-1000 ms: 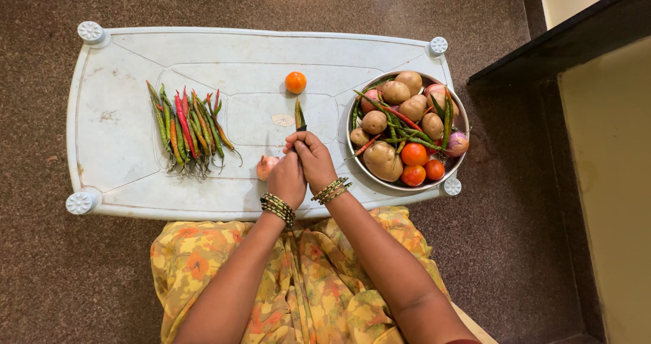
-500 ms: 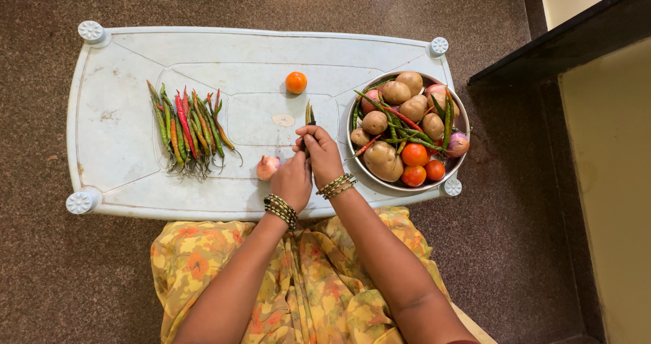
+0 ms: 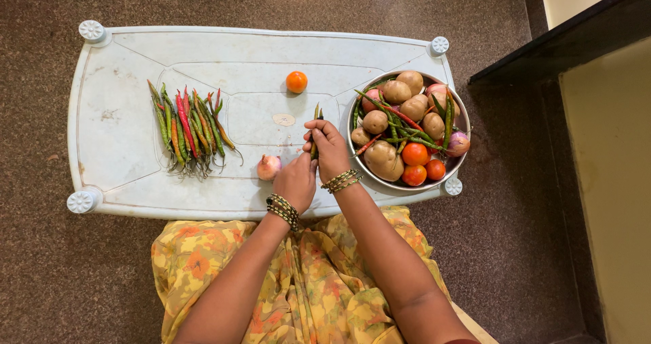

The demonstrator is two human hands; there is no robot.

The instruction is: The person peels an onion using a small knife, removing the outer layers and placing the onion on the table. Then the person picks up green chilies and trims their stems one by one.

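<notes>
Both hands grip one green chilli (image 3: 316,113) just left of the steel bowl (image 3: 461,117): right hand (image 3: 328,147) on its body, left hand (image 3: 296,180) at its stem end. We judge a firm hold with a short clean pull best.

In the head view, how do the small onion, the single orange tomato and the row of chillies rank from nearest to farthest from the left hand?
1. Small onion: just left of the left hand.
2. Single orange tomato: farther up the table.
3. Row of chillies: far left.
</notes>
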